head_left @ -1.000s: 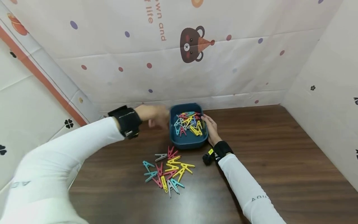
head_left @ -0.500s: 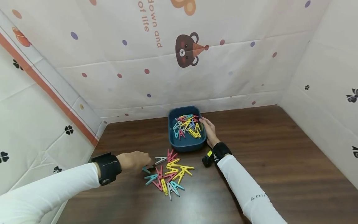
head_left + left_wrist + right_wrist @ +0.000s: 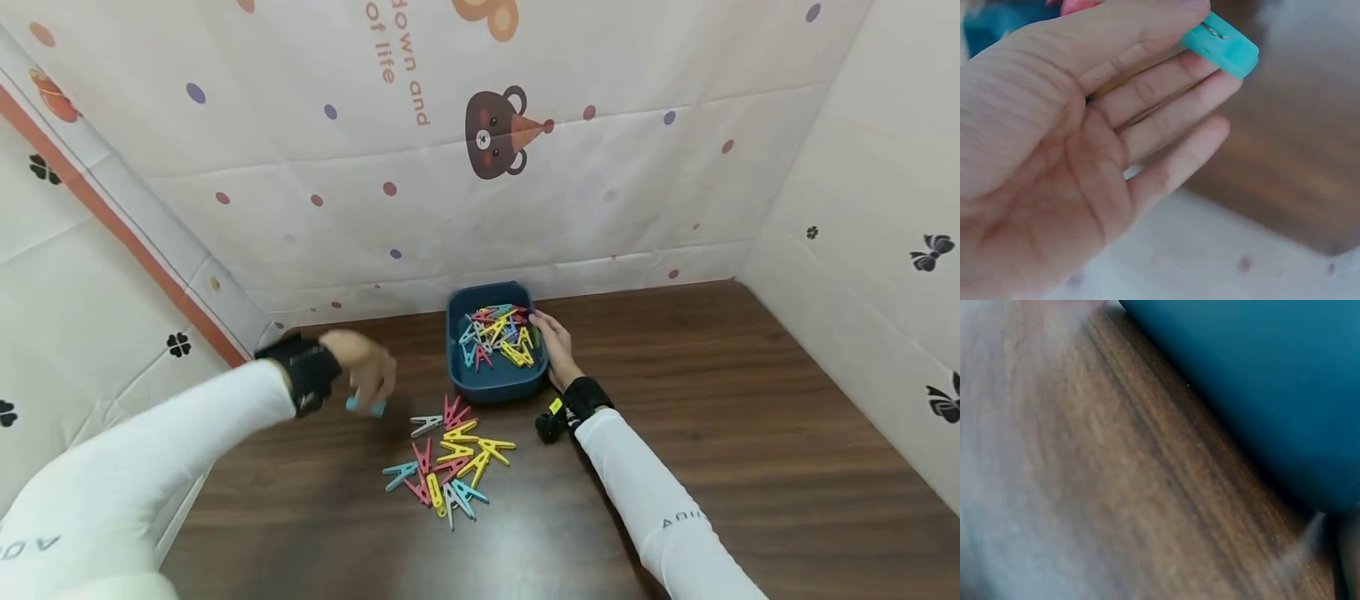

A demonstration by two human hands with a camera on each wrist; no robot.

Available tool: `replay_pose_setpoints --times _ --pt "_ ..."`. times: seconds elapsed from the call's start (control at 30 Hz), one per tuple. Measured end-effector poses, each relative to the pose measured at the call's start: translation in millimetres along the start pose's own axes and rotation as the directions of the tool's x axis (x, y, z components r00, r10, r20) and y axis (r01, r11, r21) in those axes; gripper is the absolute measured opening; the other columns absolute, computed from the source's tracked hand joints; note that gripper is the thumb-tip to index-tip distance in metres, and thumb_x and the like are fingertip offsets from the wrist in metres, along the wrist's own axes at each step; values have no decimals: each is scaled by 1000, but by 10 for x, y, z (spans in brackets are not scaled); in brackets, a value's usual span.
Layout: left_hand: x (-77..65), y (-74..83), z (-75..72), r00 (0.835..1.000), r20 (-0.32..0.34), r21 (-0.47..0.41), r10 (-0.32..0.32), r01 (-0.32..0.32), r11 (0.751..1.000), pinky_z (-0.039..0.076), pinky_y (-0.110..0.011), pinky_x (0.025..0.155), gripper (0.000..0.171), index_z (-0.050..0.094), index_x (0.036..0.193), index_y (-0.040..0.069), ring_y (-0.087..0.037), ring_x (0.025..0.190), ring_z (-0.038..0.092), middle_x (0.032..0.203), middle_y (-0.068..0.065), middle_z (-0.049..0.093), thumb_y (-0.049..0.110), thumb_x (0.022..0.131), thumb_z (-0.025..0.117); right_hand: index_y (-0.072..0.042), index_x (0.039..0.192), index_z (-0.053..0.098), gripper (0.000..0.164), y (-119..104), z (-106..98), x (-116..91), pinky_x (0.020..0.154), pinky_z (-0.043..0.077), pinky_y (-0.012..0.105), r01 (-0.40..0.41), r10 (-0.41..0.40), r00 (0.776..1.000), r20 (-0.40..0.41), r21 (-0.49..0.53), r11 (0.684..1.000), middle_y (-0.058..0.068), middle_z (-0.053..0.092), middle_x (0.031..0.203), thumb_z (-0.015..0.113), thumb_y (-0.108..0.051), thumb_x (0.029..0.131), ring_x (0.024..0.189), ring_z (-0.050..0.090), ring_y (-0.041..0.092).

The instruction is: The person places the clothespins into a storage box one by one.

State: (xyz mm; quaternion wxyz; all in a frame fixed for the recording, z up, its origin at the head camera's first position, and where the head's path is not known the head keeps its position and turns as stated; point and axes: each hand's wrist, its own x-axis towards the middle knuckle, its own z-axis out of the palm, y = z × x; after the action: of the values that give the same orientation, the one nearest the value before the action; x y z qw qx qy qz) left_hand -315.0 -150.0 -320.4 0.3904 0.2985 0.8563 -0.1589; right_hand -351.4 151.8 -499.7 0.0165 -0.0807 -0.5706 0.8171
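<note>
My left hand [image 3: 362, 360] is raised above the table, left of the dark blue plastic basin [image 3: 501, 387]. It pinches a teal clothespin [image 3: 1229, 51] between thumb and fingertips, with the little finger apart from it in the left wrist view. My right hand [image 3: 558, 350] grips the basin's right side at the rim. Inside the basin lies a heap of clothespins [image 3: 496, 327] in several colours. In front of it a loose group of yellow, red, teal and grey clothespins [image 3: 456, 451] is spread on the table. The right wrist view shows mainly the basin's outer wall [image 3: 1260, 369].
The brown wood-grain table [image 3: 660, 400] meets a printed white cloth wall [image 3: 585, 208] close behind the basin. More cloth stands at the left and right. A small black device with a yellow tag [image 3: 551, 423] sits by the right wrist.
My left hand moved from beside the basin down to the loose clothespins, took the teal one at their upper left, and lifted it up. My right hand stays on the basin.
</note>
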Motion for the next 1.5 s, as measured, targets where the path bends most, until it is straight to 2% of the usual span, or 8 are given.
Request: replay_pose_setpoints --times 0.13,0.3,0.4,0.67,0.93,1.03,1.27,1.5 --pt "6 -32 -710 978 -198 -9 68 -71 997 42 -21 61 14 67 77 8 -9 64 49 72 3 62 -1 86 74 -15 150 51 53 9 -43 -20 105 46 31 -14 14 1000 -23 5 1000 13 51 152 60 -37 103 133 51 23" --pt "171 210 -1261 860 -498 63 109 -89 994 53 -29 71 13 66 80 6 -16 72 62 79 -5 69 4 89 75 -14 150 51 53 88 -122 -124 101 46 31 -16 16 999 -46 -11 1000 15 51 151 58 -37 104 131 52 26" --pt "353 336 -1374 823 -556 75 116 -89 993 55 -34 80 7 68 86 6 -20 82 64 88 -8 71 3 89 74 -13 148 52 52 126 -143 -169 97 47 28 -7 6 999 -53 -15 1000 15 52 150 59 -37 103 130 52 25" --pt "1066 588 -937 931 -326 189 165 -107 976 34 -25 60 24 57 75 16 -11 61 36 71 5 45 5 96 60 -10 144 56 50 217 -61 -285 108 44 36 -20 19 997 -76 -8 1000 12 53 149 63 -35 101 134 52 27" --pt "1334 735 -414 966 -220 294 135 -66 954 35 -24 61 21 62 86 14 -10 65 42 75 4 47 15 106 54 -11 143 57 49 183 -29 -288 103 46 32 -10 10 997 -80 1 1000 11 55 148 63 -35 101 130 53 24" --pt "1208 677 -386 945 -280 250 172 -101 963 37 -24 63 17 64 94 12 -10 68 44 79 4 50 16 106 54 -12 145 56 50 154 -30 -278 98 48 27 -10 10 997 -74 -1 1000 12 54 148 62 -35 101 128 54 23" --pt "422 517 -358 810 -459 164 366 -327 931 53 -26 71 9 70 104 8 -10 76 62 93 -3 71 10 101 61 -11 145 55 50 127 -14 -247 94 49 25 -8 9 997 -74 12 1000 13 54 148 62 -35 102 127 54 23" --pt "-142 475 521 976 -164 42 144 -138 989 54 -24 68 27 69 105 21 -6 76 60 95 7 68 7 84 79 -13 146 55 50 148 144 -190 88 51 21 -12 12 999 -45 5 1000 14 55 147 62 -36 101 124 56 22"
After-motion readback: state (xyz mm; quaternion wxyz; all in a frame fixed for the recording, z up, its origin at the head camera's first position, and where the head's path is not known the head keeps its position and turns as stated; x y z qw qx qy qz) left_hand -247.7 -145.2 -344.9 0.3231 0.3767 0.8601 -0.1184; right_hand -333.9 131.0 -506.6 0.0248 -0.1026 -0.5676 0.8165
